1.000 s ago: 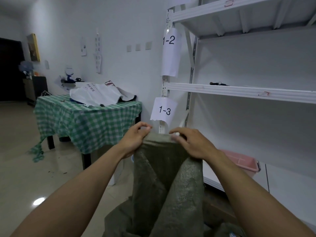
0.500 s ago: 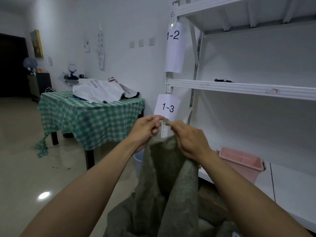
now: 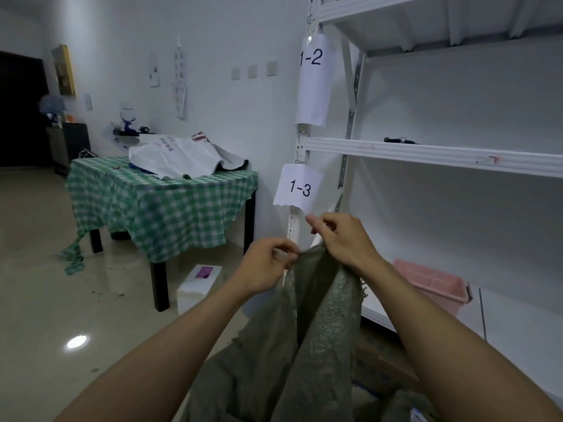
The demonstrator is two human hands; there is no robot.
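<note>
Woven sack (image 3: 320, 330) looks light, limp and a bit slick; left hand (image 3: 268, 266) and right hand (image 3: 344, 239) grip narrow, pinching its top hem.

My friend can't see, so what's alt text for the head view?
A left hand and right hand hold up a grey-green sack before a white rack. Labels 1-2 and 1-3 hang on its post, a pink bin sits on its low shelf, and a green-checked table stands left.
</note>
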